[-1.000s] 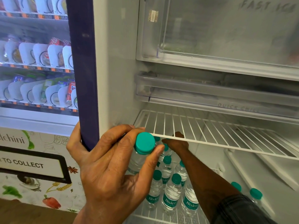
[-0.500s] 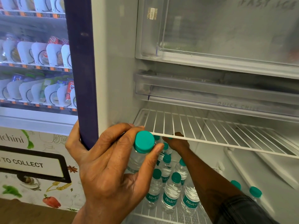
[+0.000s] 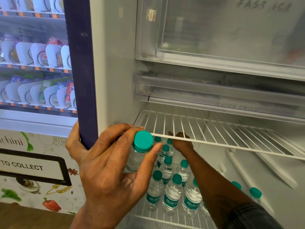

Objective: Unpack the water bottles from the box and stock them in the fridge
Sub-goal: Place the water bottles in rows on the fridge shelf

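Left hand: the left hand (image 3: 107,164) grips the held bottle (image 3: 140,149) round its neck, at the left front edge of the fridge (image 3: 115,80).
Bottle axis: roughly upright, green cap toward the camera.
Right hand: the right hand (image 3: 180,143) reaches deep under the upper wire shelf (image 3: 214,129); its fingers are hidden, so I cannot tell its grip.
Stocked bottles: the stocked bottles (image 3: 172,194) stand on the lower shelf (image 3: 156,219), below and right of the held bottle.
Coming move: probably inward and down to the right; the left hand is nearer the front row.
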